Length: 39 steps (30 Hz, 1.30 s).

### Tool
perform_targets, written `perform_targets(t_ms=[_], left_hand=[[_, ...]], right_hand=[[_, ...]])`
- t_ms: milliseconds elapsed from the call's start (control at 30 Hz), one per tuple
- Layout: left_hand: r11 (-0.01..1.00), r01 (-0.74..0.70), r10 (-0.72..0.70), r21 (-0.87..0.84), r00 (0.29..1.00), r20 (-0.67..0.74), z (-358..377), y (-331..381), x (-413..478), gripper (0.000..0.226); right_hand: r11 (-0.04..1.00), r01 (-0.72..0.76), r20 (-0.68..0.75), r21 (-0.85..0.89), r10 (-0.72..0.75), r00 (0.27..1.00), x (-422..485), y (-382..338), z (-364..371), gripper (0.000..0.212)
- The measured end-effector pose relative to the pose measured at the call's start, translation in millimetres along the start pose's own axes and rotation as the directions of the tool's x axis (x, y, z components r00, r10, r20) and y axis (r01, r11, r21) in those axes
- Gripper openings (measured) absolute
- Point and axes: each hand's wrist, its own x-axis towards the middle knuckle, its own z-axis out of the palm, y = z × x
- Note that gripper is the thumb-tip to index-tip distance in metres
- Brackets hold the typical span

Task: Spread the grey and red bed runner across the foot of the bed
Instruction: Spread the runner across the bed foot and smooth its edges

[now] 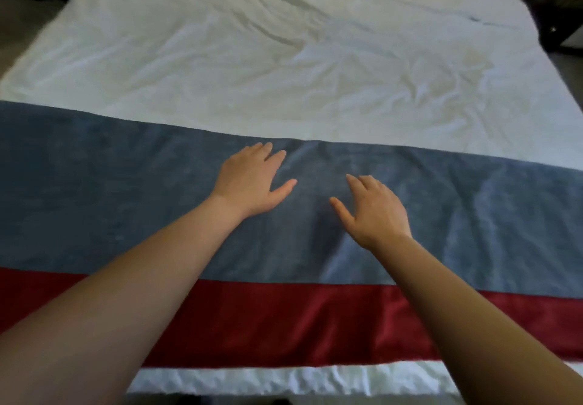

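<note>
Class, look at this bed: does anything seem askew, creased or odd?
The grey and red bed runner has a crease between the left hand and right hand. The white cover beyond is rumpled, with a yellowish patch on its right.

Wrinkled white bedding [284,57] extends beyond the left hand [252,180] and the right hand [375,212]. Grey floor [12,19] lies far left of the left hand; dark furniture [549,10] stands far right of the right hand. Soft, even light.
</note>
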Motion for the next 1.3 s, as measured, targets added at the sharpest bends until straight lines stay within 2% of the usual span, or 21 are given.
perform_targets(t_ms=[100, 200, 400, 633, 733, 800, 933, 1000, 1033, 1100, 1133, 1200, 1300], left_hand=[[0.999, -0.039, 0.039, -0.01, 0.999, 0.005, 12, 32, 28, 0.068], [0.999, -0.008, 0.008, -0.036, 1.0, 0.015, 22, 41, 56, 0.064], [0.994, 0.092, -0.087, -0.051, 0.993, 0.086, 71, 10, 101, 0.054], [0.994, 0.098, -0.084, -0.045, 0.964, 0.253, 130, -38, 125, 0.062], [0.994, 0.104, -0.097, -0.018, 0.971, 0.22, 148, -51, 127, 0.064], [0.994, 0.104, -0.099, -0.015, 0.978, 0.181, 151, -53, 131, 0.063], [0.996, 0.084, -0.081, -0.024, 0.988, 0.129, 147, -52, 129, 0.062], [0.998, 0.05, -0.046, -0.037, 0.994, 0.095, 143, -43, 125, 0.063], [0.999, 0.019, -0.015, -0.046, 0.996, 0.089, 142, -37, 123, 0.063], [0.998, -0.011, 0.016, -0.054, 0.994, 0.109, 145, -28, 120, 0.063], [0.999, 0.006, 0.0, -0.054, 0.992, 0.124, 147, -27, 120, 0.063], [0.998, 0.052, -0.045, -0.045, 0.989, 0.143, 152, -29, 124, 0.062], [0.993, 0.115, -0.111, -0.017, 0.982, 0.154, 152, -22, 130, 0.057]], right_hand=[[0.997, -0.071, 0.02, 0.016, 0.071, 0.997, 5, 36, 5, 0.065], [0.995, -0.088, 0.035, 0.039, 0.087, 0.996, 20, 56, 10, 0.065], [0.995, 0.013, 0.099, 0.104, -0.023, 0.995, 87, 50, 44, 0.062], [0.97, 0.154, 0.19, 0.186, -0.189, 0.963, 172, 1, 102, 0.068], [0.986, 0.145, 0.277, 0.086, -0.163, 0.947, 187, -4, 129, 0.07], [0.99, 0.142, 0.28, 0.025, -0.143, 0.949, 192, -2, 141, 0.071], [0.977, 0.18, 0.221, 0.111, -0.201, 0.954, 190, 5, 137, 0.071], [0.983, 0.153, 0.093, 0.097, -0.162, 0.982, 179, 18, 130, 0.071], [0.994, 0.084, 0.036, 0.064, -0.087, 0.996, 172, 28, 127, 0.07], [0.993, -0.112, 0.022, 0.035, 0.111, 0.994, 159, 56, 124, 0.07], [0.984, -0.174, 0.07, 0.029, 0.172, 0.983, 156, 70, 125, 0.07], [0.987, -0.162, 0.178, 0.014, 0.157, 0.971, 157, 94, 130, 0.071], [0.996, -0.074, 0.207, 0.058, 0.06, 0.977, 167, 110, 135, 0.073]])
